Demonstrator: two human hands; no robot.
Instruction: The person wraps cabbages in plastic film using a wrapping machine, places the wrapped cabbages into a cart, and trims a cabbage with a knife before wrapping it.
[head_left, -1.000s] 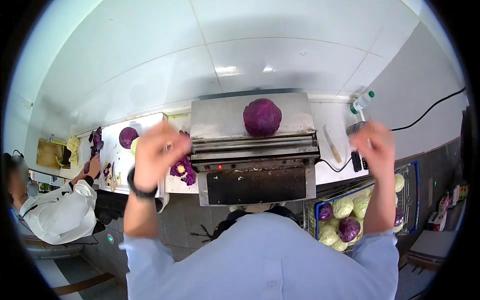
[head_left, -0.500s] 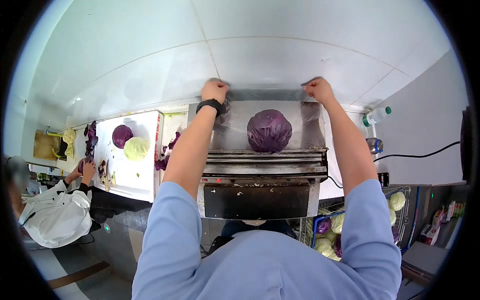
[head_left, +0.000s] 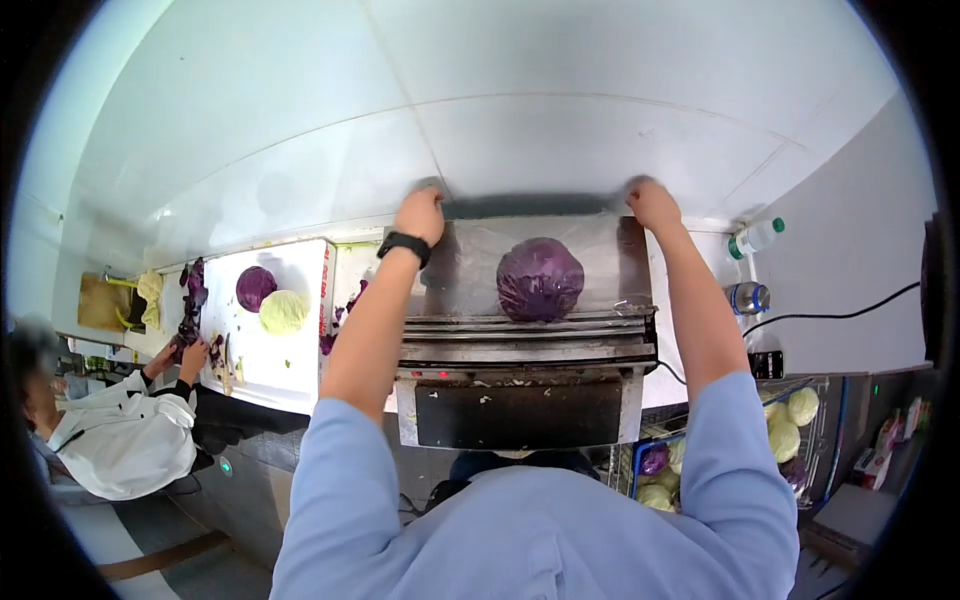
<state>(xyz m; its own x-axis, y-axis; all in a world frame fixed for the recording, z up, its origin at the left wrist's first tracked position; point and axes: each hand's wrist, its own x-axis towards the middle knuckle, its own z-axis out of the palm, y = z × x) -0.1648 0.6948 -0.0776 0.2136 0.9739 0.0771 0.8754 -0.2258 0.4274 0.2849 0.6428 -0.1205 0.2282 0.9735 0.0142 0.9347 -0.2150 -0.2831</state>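
A purple cabbage [head_left: 540, 279] sits on the metal top of a wrapping machine [head_left: 520, 412], under a sheet of clear film [head_left: 470, 262]. My left hand [head_left: 420, 212], with a black watch at the wrist, pinches the film's far left corner near the wall. At the far right corner my right hand [head_left: 654, 203] pinches the film too. Both hands are closed, and the film is stretched between them over the cabbage. A small red light glows on the machine's front.
To the left, a white tray [head_left: 318, 330] bears a purple cabbage and a green cabbage [head_left: 284, 312]. A co-worker [head_left: 125, 430] handles purple leaves beyond it. Bottles [head_left: 756, 238], a phone [head_left: 766, 365] and a cable lie right, above a cart of cabbages [head_left: 785, 440].
Both my hands came from the sides to the far edge of the machine and took hold of the film, which now lies over the cabbage.
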